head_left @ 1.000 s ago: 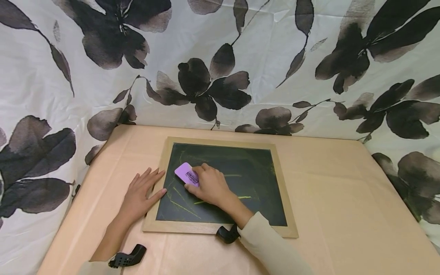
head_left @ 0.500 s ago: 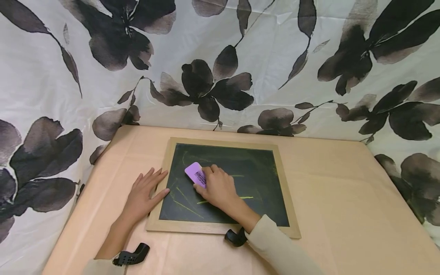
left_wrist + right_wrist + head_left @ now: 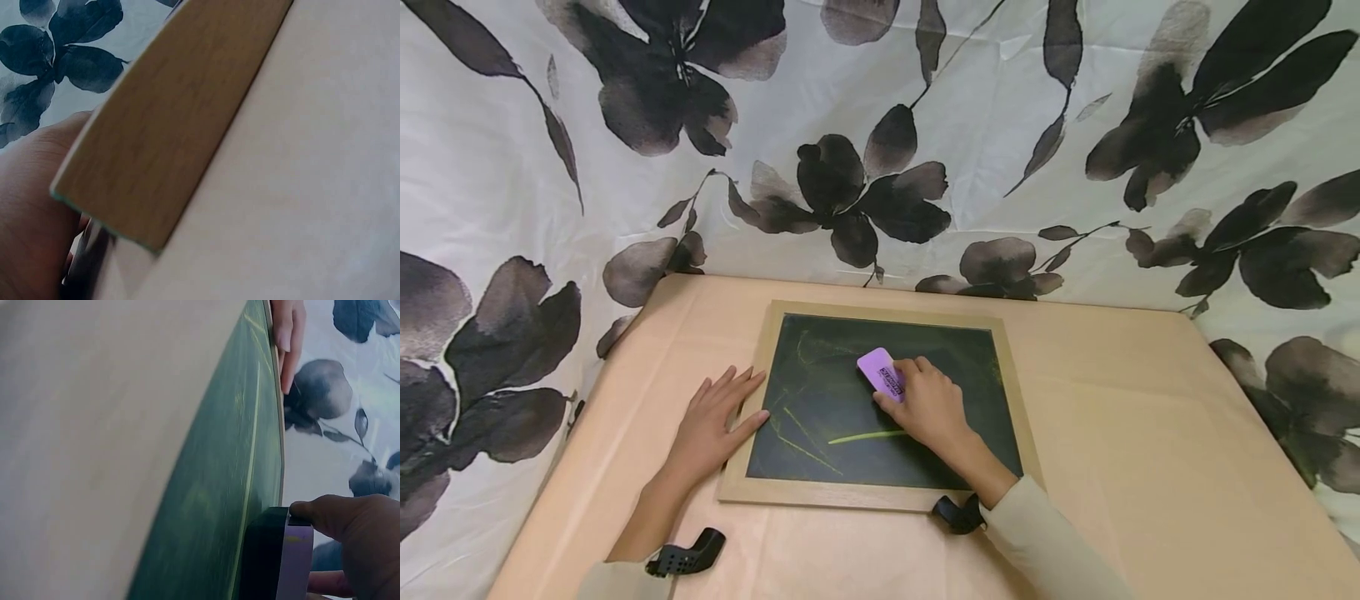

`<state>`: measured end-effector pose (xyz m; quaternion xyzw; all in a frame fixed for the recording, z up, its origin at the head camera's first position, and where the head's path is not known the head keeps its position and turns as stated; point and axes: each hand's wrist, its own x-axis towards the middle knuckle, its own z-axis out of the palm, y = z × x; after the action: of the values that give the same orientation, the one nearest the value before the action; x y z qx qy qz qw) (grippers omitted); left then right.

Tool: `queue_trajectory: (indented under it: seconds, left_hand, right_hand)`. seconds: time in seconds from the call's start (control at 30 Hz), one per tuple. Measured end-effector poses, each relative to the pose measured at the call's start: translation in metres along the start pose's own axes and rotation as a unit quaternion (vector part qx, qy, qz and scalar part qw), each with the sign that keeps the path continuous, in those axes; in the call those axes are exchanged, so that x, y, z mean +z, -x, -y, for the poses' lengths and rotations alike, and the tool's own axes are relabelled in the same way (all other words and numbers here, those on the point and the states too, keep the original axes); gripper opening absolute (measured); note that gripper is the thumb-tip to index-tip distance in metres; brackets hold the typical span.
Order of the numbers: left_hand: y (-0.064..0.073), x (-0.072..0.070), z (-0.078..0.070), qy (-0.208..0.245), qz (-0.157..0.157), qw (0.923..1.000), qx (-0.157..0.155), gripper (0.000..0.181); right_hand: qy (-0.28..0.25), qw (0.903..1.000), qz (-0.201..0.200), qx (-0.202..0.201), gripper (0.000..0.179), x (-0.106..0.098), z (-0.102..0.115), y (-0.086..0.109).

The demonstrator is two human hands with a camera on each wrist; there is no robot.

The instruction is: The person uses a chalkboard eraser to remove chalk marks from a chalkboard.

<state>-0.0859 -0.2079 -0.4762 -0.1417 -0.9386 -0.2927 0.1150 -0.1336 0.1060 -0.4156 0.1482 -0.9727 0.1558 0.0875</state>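
A small chalkboard [image 3: 820, 408] in a light wooden frame lies on the table. My right hand [image 3: 932, 404] grips a purple eraser [image 3: 880, 372] between thumb and fingers, over the board's middle. In the right wrist view the eraser [image 3: 295, 562] shows its dark felt side against the board's surface. A yellow chalk line [image 3: 865, 436] runs across below the hand, and fainter strokes mark the board's left part. My left hand [image 3: 711, 425] lies with fingers spread on the frame's left side. The left wrist view shows the frame's wooden edge [image 3: 169, 119] close by the hand.
The table has a peach-coloured cover [image 3: 1150, 433]. A white curtain with dark flowers [image 3: 985, 167] hangs behind it and at both sides. Black wrist-worn devices sit on the left wrist [image 3: 687, 554] and the right wrist [image 3: 958, 514].
My right hand has moved the eraser rightward from the board's left part to its middle. The short upper chalk line is no longer visible. My left hand has stayed on the frame.
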Motion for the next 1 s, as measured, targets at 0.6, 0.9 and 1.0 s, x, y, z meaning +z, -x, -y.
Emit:
queue_trajectory:
  seconds: [0.6, 0.9, 1.0]
  left_hand:
    - [-0.001, -0.001, -0.002, -0.002, 0.003, 1.0000, -0.006, 0.060]
    - [-0.001, -0.001, -0.003, 0.001, -0.002, 1.0000, -0.003, 0.060]
    - [-0.001, 0.000, -0.002, 0.002, -0.004, 1.0000, -0.002, 0.060]
  right_hand:
    - [-0.013, 0.9985, -0.022, 0.049, 0.057, -0.016, -0.051, 0.017]
    - [0.000, 0.9987, -0.039, 0.034, 0.054, -0.014, -0.047, 0.015]
    - [-0.001, 0.9989, -0.038, 0.026, 0.053, -0.013, -0.045, 0.013]
